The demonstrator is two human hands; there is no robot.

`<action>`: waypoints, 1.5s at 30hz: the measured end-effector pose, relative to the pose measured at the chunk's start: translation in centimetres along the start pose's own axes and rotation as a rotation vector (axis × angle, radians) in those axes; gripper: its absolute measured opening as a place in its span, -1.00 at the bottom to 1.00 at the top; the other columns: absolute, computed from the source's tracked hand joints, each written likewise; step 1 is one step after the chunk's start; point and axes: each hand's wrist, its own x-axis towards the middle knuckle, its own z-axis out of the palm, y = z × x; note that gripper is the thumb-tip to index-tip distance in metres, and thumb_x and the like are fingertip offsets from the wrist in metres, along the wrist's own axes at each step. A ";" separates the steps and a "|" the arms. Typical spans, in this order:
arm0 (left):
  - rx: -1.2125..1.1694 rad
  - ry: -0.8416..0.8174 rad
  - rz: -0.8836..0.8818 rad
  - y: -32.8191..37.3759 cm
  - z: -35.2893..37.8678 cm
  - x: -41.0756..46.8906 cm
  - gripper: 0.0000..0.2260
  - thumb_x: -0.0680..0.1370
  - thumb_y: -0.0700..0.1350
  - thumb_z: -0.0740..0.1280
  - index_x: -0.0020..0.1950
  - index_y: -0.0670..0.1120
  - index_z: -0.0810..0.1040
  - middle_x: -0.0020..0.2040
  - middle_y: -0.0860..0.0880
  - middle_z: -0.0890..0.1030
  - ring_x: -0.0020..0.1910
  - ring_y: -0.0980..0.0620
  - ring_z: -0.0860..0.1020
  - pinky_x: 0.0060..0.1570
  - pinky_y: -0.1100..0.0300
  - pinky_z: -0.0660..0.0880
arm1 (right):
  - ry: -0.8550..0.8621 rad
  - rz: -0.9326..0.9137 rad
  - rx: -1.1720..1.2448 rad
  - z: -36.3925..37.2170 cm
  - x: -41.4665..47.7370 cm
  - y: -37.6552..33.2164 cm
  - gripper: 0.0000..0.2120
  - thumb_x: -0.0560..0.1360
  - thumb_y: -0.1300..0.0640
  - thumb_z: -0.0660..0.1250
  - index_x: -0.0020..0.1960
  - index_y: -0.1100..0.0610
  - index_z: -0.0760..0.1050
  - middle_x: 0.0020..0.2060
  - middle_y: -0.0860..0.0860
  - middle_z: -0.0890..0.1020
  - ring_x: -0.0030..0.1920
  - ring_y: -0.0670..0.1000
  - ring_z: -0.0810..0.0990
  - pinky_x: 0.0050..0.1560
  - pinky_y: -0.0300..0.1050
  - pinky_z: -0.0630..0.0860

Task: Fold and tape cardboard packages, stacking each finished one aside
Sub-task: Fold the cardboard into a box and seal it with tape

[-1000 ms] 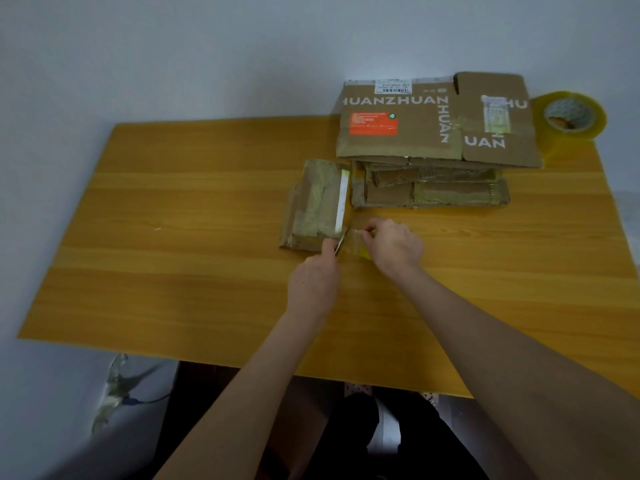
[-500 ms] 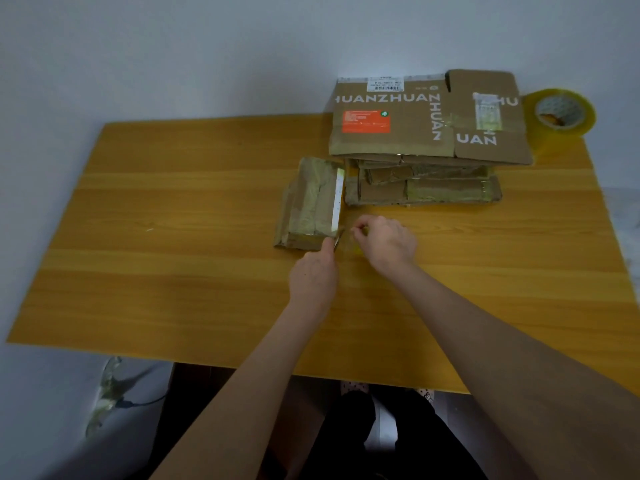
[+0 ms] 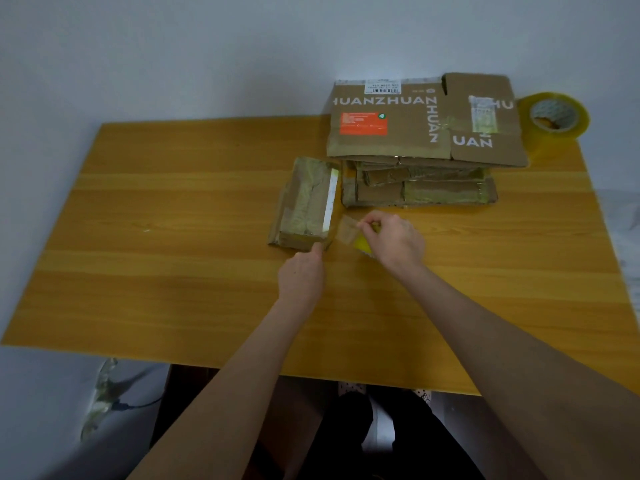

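Tape strip (image 3: 348, 228) runs off the near corner of the folded package (image 3: 308, 202), on the tabletop (image 3: 173, 237) beside the finished stack (image 3: 419, 192); right hand (image 3: 394, 242) pinches it taut, probably to seal the fold, while left hand (image 3: 301, 277) touches that corner, grip unclear.

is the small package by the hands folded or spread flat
Folded: the small brown cardboard package is a compact thick bundle, flaps wrapped over and taped.

single head view, looking forward and down, table (image 3: 173, 271) near
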 end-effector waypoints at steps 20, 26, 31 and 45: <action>-0.636 0.054 -0.068 -5.0 -0.5 5.6 -0.38 0.57 0.03 0.30 0.55 0.06 0.10 0.48 -0.19 0.24 0.43 -0.17 0.27 0.34 -0.10 0.35 | 0.099 0.045 0.136 1.0 1.1 1.4 -0.80 0.59 -0.11 0.23 0.03 -0.04 0.55 -0.27 0.01 0.61 -0.44 -0.03 0.45 -0.50 -0.18 0.33; -0.550 0.080 -0.029 -3.2 -0.1 4.2 -0.48 0.61 -0.04 0.23 0.54 0.05 0.14 0.48 -0.17 0.22 0.41 -0.14 0.29 0.34 -0.01 0.34 | 0.103 0.048 0.270 1.1 0.7 1.4 -0.78 0.58 -0.07 0.25 0.08 0.02 0.57 -0.08 0.09 0.66 -0.06 0.11 0.61 -0.19 -0.02 0.56; -0.147 0.333 0.309 -2.4 0.5 3.9 -0.62 0.50 -0.26 0.38 0.30 -0.08 0.53 0.40 -0.21 0.41 0.36 -0.25 0.38 0.30 -0.21 0.36 | 0.095 0.079 0.371 0.7 1.1 2.7 -0.82 0.56 -0.07 0.28 0.01 -0.01 0.57 -0.07 0.02 0.63 -0.18 0.00 0.53 -0.24 -0.09 0.47; -0.260 0.353 0.265 -2.4 -0.2 3.3 -0.63 0.48 -0.04 0.43 0.27 0.02 0.54 0.39 -0.10 0.41 0.40 -0.10 0.35 0.41 -0.18 0.17 | 0.101 0.046 0.519 0.2 0.4 4.2 -0.93 0.55 0.02 0.32 -0.09 -0.03 0.53 -0.14 -0.07 0.58 -0.07 0.00 0.55 -0.08 -0.04 0.52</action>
